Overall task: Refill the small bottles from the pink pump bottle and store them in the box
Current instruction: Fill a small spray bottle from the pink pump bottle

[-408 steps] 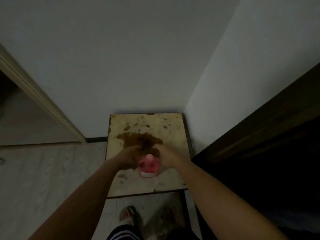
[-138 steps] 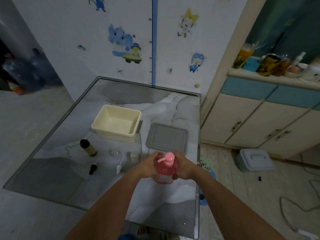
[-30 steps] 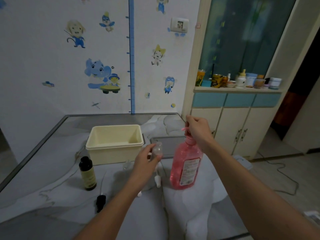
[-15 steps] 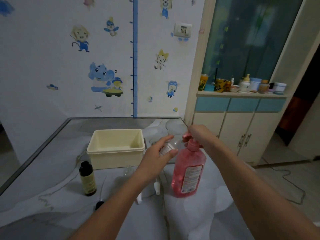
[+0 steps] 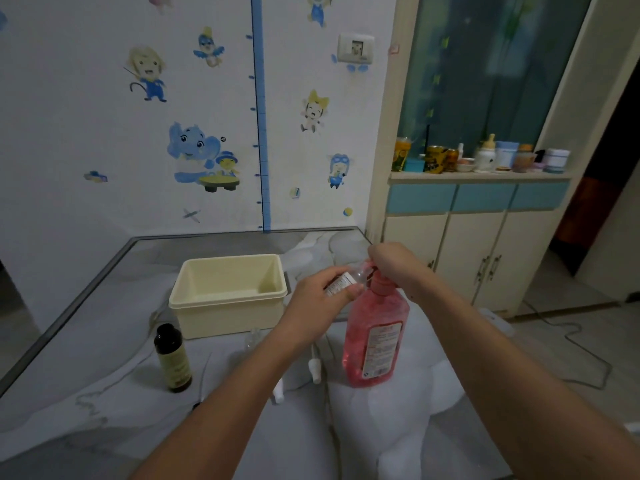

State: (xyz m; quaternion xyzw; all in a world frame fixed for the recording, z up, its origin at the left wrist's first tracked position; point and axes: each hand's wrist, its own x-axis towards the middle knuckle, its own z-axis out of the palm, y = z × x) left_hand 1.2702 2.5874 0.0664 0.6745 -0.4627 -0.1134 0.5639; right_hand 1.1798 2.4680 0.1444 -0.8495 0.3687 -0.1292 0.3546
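While right hand presses pump bottle, left hand around small bottle.

Pink pump bottle – upright near table's right edge. Small clear labelled bottle tilted at its spout. Dark brown bottle upright, left. Cream box – open, mid-table behind.
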